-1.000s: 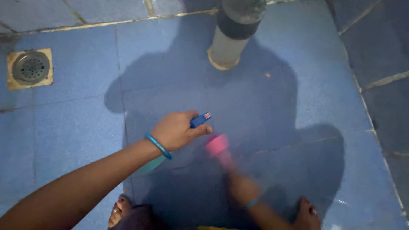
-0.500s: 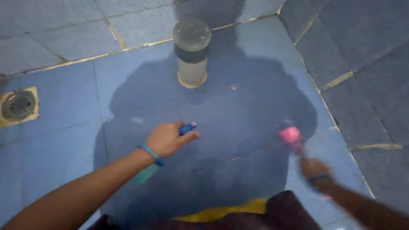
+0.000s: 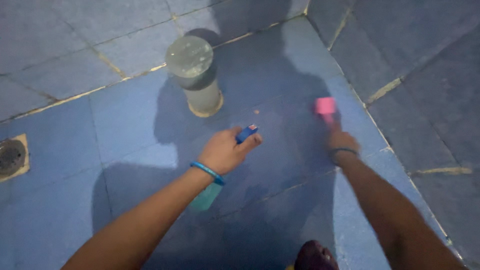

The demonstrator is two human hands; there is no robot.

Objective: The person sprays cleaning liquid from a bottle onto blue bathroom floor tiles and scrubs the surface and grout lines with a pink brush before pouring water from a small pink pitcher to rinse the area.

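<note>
Head view. A blue tiled floor [image 3: 125, 125] with pale grout lines is seen from above. The left hand [image 3: 225, 150] is held low over the floor near the centre of the frame, with a blue bangle [image 3: 207, 172] at the wrist. A small blue bottle [image 3: 246, 133] with a pale tip is pinched between its thumb and curled fingers, the tip pointing toward 1 o'clock. The bottle is judged light, rigid and smooth; a grip around the body, as shown, appears secure, though slip is possible if wet.

At 3 o'clock from the left hand, the right hand [image 3: 340, 141] is closed around the lower end of a pink brush-like tool [image 3: 325, 106], whose head lies on or just above the floor; contact cannot be confirmed. The tool is judged light and stiff, best taken by its handle.

At 11 o'clock from the left hand, a grey capped pipe stub [image 3: 196, 75] stands upright. A floor drain [image 3: 11, 157] is noted at the far 9 o'clock edge.
</note>
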